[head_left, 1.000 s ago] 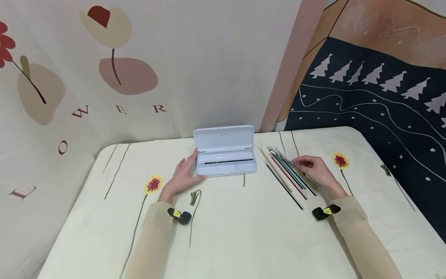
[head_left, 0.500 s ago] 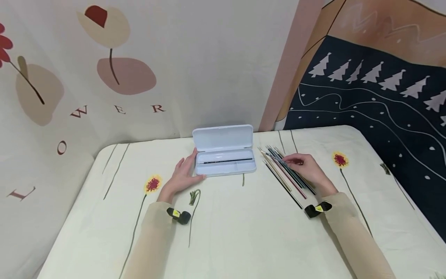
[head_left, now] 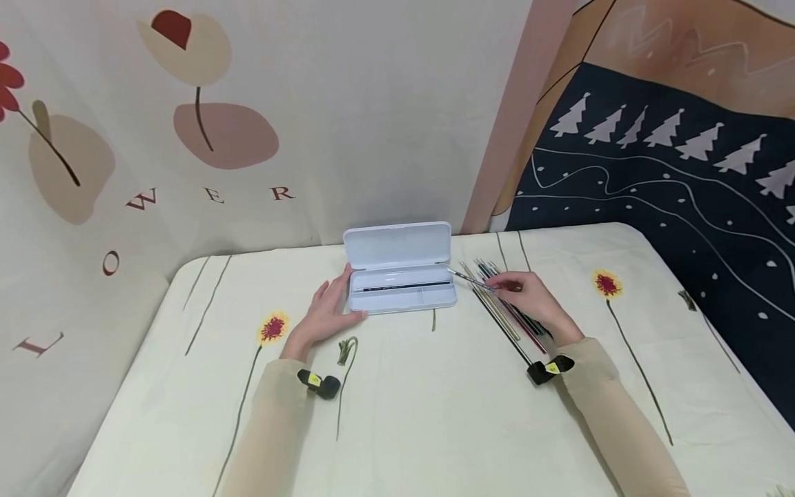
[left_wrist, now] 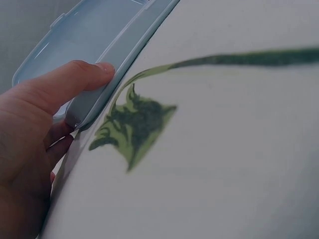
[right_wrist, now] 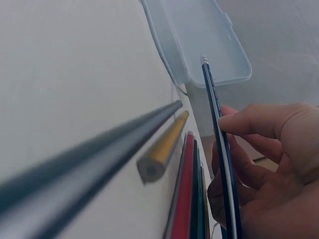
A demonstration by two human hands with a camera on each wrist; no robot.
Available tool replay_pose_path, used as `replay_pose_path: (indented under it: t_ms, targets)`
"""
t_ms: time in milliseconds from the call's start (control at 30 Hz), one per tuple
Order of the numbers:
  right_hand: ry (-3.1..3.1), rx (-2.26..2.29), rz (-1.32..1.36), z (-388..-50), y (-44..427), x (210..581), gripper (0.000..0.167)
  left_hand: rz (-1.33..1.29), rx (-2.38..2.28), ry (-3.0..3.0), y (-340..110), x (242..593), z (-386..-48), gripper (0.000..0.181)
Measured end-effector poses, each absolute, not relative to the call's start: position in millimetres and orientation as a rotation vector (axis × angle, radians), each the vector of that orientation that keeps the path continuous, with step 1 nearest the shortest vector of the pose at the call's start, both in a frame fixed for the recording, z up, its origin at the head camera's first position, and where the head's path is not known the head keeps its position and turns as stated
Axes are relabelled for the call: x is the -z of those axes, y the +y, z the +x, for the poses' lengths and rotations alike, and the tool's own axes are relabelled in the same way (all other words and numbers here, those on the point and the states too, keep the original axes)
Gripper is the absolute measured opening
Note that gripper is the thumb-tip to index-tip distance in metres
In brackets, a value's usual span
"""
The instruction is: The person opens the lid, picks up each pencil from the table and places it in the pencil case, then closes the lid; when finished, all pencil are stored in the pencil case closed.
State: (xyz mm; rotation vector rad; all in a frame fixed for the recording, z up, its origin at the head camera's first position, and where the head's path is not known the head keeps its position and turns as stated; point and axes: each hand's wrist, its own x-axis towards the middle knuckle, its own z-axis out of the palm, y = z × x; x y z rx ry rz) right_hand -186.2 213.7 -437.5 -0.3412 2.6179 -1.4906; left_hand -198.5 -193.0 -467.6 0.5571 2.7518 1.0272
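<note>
A light blue pencil case (head_left: pixel 439 298) lies with its lid raised at the back of the table; one dark pencil (head_left: pixel 406 286) is inside it. My left hand (head_left: pixel 326 314) holds the case's left end, thumb (left_wrist: pixel 87 74) on the front rim and fingers at the side. My right hand (head_left: pixel 531 300) pinches a dark blue striped pencil (right_wrist: pixel 218 109) between thumb and fingers. Its silvery end points at the case's right end in the head view. Below that hand lies a loose bunch of pencils (head_left: pixel 506 314), partly covered by it; a yellow pencil (right_wrist: pixel 164 149) and a red pencil (right_wrist: pixel 182 194) show close up.
A white cloth (head_left: pixel 428 407) printed with flowers covers the table. Behind the case hangs a pale curtain (head_left: pixel 385 138) with printed flowers, and a dark tree-patterned fabric (head_left: pixel 652 179) hangs at the right.
My right hand has lifted the striped pencil from the bunch and carried it left toward the case. The left hand and the case stay in place.
</note>
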Motion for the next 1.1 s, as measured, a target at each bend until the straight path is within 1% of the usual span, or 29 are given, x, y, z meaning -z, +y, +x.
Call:
replay_pose_path:
  t_ms: [333, 533, 567, 667, 733, 800, 1100]
  targets:
    - [2.593, 1.529, -0.440, -196, 196, 437, 0.022, 0.572, -1.050, 2.751, -194, 467, -200, 0.099]
    - [2.591, 1.503, -0.419, -199, 182, 427, 0.023, 0.577, -1.053, 2.756, -193, 468, -200, 0.099]
    - [2.585, 1.502, -0.427, -196, 178, 420, 0.023, 0.575, -1.049, 2.756, -193, 469, -201, 0.099]
    - [2.587, 1.511, -0.468, -197, 171, 417, 0.022, 0.565, -1.041, 2.753, -193, 470, -201, 0.099]
    - [2.602, 1.494, -0.498, -198, 166, 418, 0.022, 0.563, -1.040, 2.753, -193, 470, -201, 0.099]
    - [2.621, 1.488, -0.546, -204, 165, 429, 0.021, 0.562, -1.036, 2.754, -194, 470, -201, 0.099]
    - [2.665, 1.402, -0.729, -218, 141, 434, 0.020, 0.549, -1.024, 2.751, -193, 469, -200, 0.099]
